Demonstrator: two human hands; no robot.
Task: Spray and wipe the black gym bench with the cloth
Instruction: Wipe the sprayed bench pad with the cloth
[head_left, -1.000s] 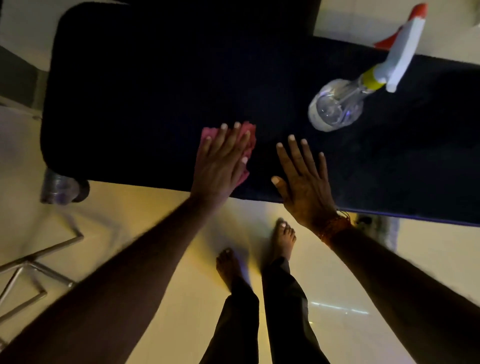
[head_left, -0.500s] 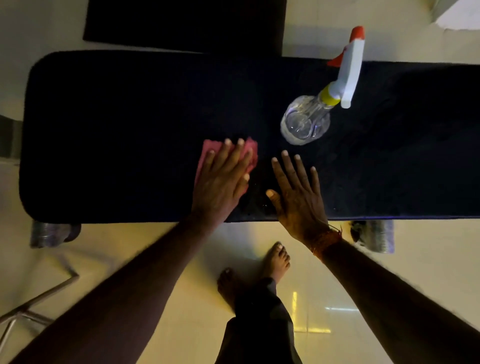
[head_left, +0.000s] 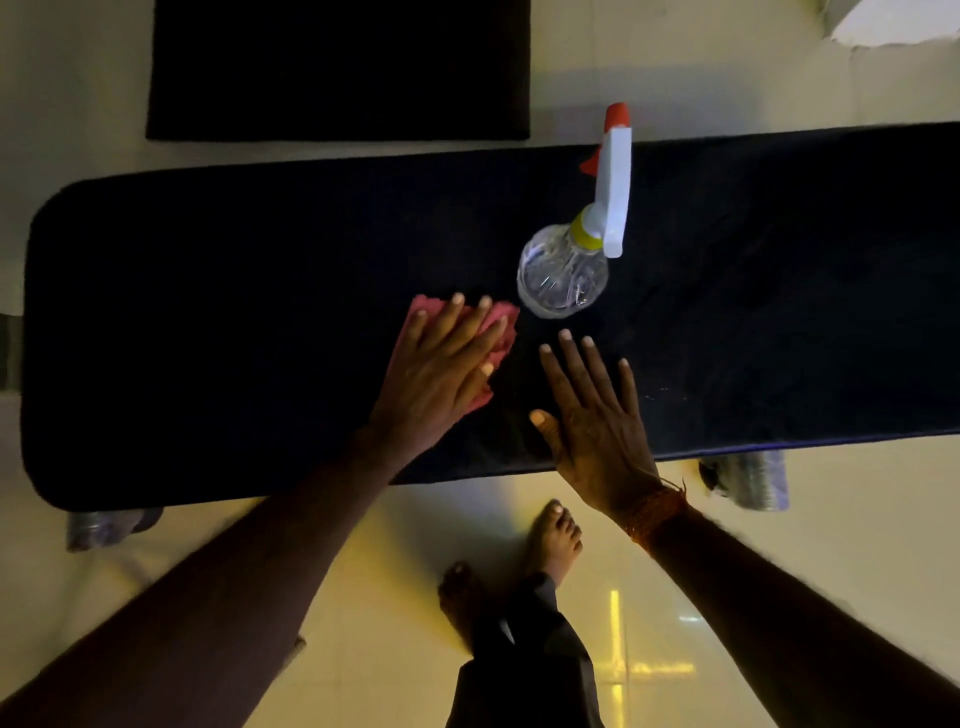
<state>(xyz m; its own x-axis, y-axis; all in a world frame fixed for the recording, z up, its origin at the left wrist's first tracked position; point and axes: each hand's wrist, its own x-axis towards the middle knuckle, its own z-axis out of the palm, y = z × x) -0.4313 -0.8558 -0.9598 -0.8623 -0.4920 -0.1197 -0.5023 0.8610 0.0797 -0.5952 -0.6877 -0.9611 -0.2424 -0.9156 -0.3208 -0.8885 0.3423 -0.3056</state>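
Bench (head_left: 208, 338), black and padded, runs across our view from left to right, and we stand at its near long edge with our bare feet (head_left: 553, 538) on the glossy pale floor (head_left: 363, 597). Nearest to us, our two forearms reach forward over that edge. Our right hand (head_left: 597, 415) lies flat on the black padding close to the near edge, palm down, fingers spread and straight, its grip released and holding nothing; a band of orange thread (head_left: 657, 512) circles its wrist. Just to the left of it, and apart from it, our left hand (head_left: 441, 369) presses palm down on the pink cloth (head_left: 501, 325), fingers stretched out flat over the fabric, so the grip is not clenched but pins the cloth against the bench. Pink edges of the cloth show beyond the fingertips and along the thumb side. A little farther in, just past the cloth's far right corner, the spray bottle (head_left: 563, 275) stands on the bench, clear-bodied with a yellow collar, a white trigger head and a red nozzle tip pointing away from us. We cannot tell whether cloth and bottle touch. Under the near edge, blurred bench supports show at left and right. Beyond the far edge, a dark rectangular mat (head_left: 337, 67) lies on the floor
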